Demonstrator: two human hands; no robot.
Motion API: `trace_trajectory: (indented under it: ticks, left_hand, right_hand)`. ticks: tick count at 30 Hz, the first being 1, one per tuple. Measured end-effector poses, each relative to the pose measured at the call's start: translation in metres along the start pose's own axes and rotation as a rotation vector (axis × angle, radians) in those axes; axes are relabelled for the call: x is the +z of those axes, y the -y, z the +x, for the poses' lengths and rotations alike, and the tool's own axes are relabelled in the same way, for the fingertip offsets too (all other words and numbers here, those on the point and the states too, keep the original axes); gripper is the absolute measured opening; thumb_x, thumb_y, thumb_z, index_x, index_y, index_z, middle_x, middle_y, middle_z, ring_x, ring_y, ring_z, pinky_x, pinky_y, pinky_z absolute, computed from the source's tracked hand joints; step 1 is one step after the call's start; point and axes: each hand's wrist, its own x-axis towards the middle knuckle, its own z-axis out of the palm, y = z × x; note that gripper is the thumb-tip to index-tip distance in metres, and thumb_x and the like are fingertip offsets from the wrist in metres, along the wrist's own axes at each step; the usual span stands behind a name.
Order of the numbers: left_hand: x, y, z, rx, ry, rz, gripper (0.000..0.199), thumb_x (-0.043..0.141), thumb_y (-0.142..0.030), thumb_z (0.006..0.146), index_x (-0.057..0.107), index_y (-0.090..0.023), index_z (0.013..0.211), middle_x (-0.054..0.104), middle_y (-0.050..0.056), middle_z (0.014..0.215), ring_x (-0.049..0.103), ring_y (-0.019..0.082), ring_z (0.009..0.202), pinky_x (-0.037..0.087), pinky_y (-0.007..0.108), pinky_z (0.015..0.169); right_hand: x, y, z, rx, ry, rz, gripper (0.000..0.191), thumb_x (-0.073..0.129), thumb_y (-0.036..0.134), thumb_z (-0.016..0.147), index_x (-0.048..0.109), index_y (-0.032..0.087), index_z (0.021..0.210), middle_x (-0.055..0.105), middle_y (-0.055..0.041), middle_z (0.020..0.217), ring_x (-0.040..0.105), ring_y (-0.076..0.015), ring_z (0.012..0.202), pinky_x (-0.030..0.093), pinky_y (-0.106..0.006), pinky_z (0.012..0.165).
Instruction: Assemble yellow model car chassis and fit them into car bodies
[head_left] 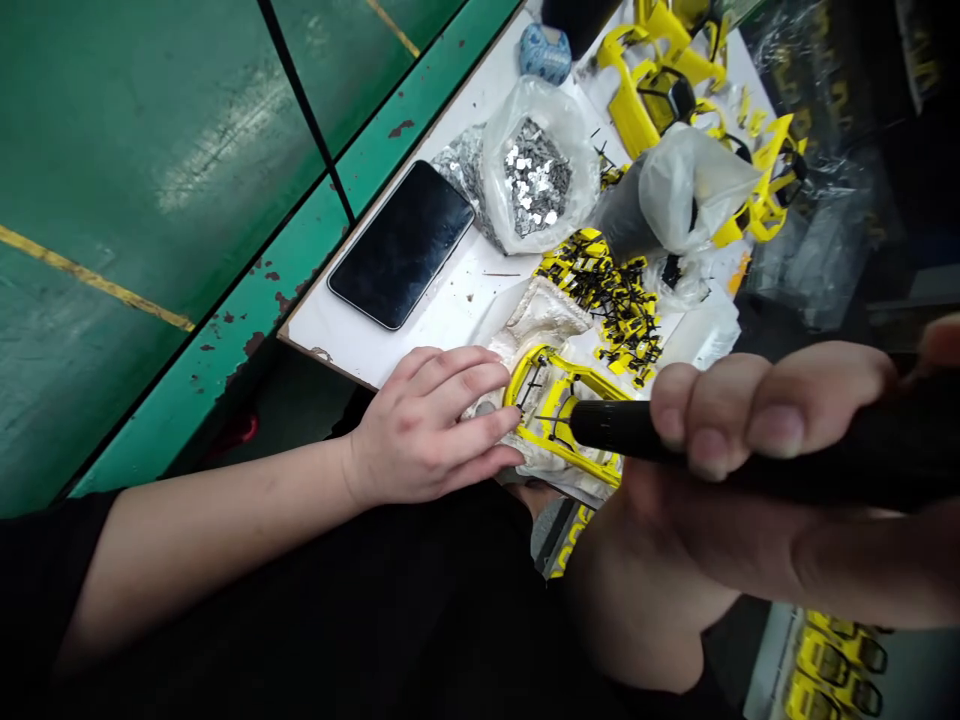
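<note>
A black electric screwdriver (611,424) is gripped in my right hand (757,420). Its thin bit points left, over the crossbar of a yellow plastic frame (555,402). Whether the bit touches a screw is too small to tell. My left hand (439,425) is laid over the frame's left end, its fingers bent slightly and pressing the edge; the thumb is hidden. Beneath the frame sits a whitish padded support (544,310). Small yellow and black parts (611,300) lie in a heap just beyond it.
A phone (401,245) lies on the white board (341,325), near an open bag of small metal pieces (536,180). Another plastic bag (694,190) stands to its right. Larger yellow housings (637,100) are piled at the back. More yellow parts (832,665) show at lower right.
</note>
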Motion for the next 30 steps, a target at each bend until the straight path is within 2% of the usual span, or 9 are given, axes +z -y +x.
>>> trace_trajectory:
  ticks: [6, 9, 12, 15, 19, 22, 24, 26, 30]
  left_hand:
    - [0.001, 0.005, -0.002, -0.009, -0.017, -0.073, 0.043, 0.088, -0.051, 0.094, 0.078, -0.03, 0.13, 0.079, 0.015, 0.135, 0.072, 0.037, 0.135, 0.06, 0.052, 0.104]
    - [0.001, 0.007, -0.001, -0.023, -0.012, -0.097, 0.051, 0.09, -0.047, 0.093, 0.075, -0.03, 0.139, 0.079, 0.015, 0.134, 0.073, 0.036, 0.133, 0.06, 0.053, 0.11]
    - [-0.001, 0.007, -0.002, -0.049, 0.002, -0.092, 0.075, 0.092, -0.047, 0.091, 0.062, -0.027, 0.158, 0.076, 0.017, 0.138, 0.073, 0.037, 0.131, 0.06, 0.054, 0.114]
    - [-0.006, 0.004, 0.0, -0.048, -0.078, -0.052, 0.083, 0.093, -0.041, 0.088, 0.057, -0.026, 0.161, 0.074, 0.017, 0.139, 0.069, 0.041, 0.135, 0.057, 0.061, 0.117]
    - [-0.012, -0.02, 0.028, 0.034, -0.265, -0.095, 0.064, 0.087, -0.026, 0.086, 0.069, -0.029, 0.147, 0.073, 0.012, 0.13, 0.067, 0.039, 0.132, 0.055, 0.063, 0.117]
    - [-0.003, -0.053, 0.066, -0.035, -0.092, -0.254, 0.054, 0.082, -0.031, 0.096, 0.068, -0.029, 0.149, 0.069, 0.013, 0.146, 0.065, 0.035, 0.138, 0.053, 0.059, 0.123]
    - [0.011, -0.074, 0.089, -0.1, 0.075, -0.426, 0.062, 0.08, -0.039, 0.1, 0.059, -0.027, 0.158, 0.062, 0.016, 0.16, 0.059, 0.036, 0.15, 0.05, 0.058, 0.128]
    - [0.03, -0.09, 0.104, -0.151, 0.177, -0.566, 0.066, 0.078, -0.041, 0.103, 0.054, -0.024, 0.162, 0.06, 0.019, 0.163, 0.058, 0.036, 0.153, 0.049, 0.057, 0.129]
    - [0.06, -0.102, 0.11, -0.26, 0.198, -0.605, 0.055, 0.073, -0.034, 0.107, 0.055, -0.025, 0.158, 0.065, 0.017, 0.157, 0.065, 0.031, 0.147, 0.05, 0.055, 0.13]
  right_hand:
    - [-0.011, 0.01, 0.015, 0.001, -0.058, -0.042, 0.103, 0.084, 0.07, 0.093, 0.039, 0.03, 0.177, 0.04, -0.0174, 0.181, 0.037, -0.0443, 0.169, 0.042, -0.068, 0.135]
    - [-0.009, 0.006, 0.008, 0.014, 0.035, -0.105, 0.108, 0.088, 0.062, 0.093, 0.034, 0.028, 0.18, 0.042, -0.019, 0.18, 0.039, -0.0459, 0.168, 0.042, -0.071, 0.135]
    - [-0.002, 0.0, -0.001, 0.029, 0.051, -0.135, 0.121, 0.094, 0.046, 0.087, 0.025, 0.026, 0.183, 0.051, -0.0199, 0.174, 0.049, -0.0466, 0.161, 0.045, -0.072, 0.132]
    - [-0.003, -0.003, -0.01, 0.043, -0.106, -0.101, 0.125, 0.099, 0.044, 0.082, 0.027, 0.026, 0.183, 0.055, -0.018, 0.172, 0.056, -0.0442, 0.157, 0.049, -0.067, 0.13]
    - [-0.012, -0.002, -0.028, 0.051, -0.457, -0.022, 0.13, 0.096, 0.068, 0.082, 0.026, 0.024, 0.183, 0.049, -0.0181, 0.177, 0.054, -0.0415, 0.16, 0.05, -0.059, 0.132]
    - [-0.005, 0.006, -0.036, 0.126, -0.676, 0.086, 0.132, 0.09, 0.08, 0.081, 0.027, 0.023, 0.182, 0.052, -0.0196, 0.174, 0.058, -0.042, 0.156, 0.053, -0.06, 0.13]
    - [0.01, 0.016, -0.035, 0.221, -0.798, 0.182, 0.13, 0.089, 0.08, 0.082, 0.028, 0.022, 0.182, 0.054, -0.0216, 0.171, 0.062, -0.0426, 0.153, 0.055, -0.062, 0.127]
    - [0.031, 0.026, -0.032, 0.304, -0.919, 0.257, 0.126, 0.089, 0.074, 0.087, 0.026, 0.02, 0.182, 0.053, -0.0239, 0.171, 0.059, -0.0429, 0.155, 0.055, -0.063, 0.127]
    - [0.063, 0.037, -0.035, 0.357, -1.008, 0.288, 0.114, 0.081, 0.055, 0.101, 0.012, 0.018, 0.185, 0.042, -0.0277, 0.178, 0.045, -0.0428, 0.167, 0.052, -0.065, 0.13]
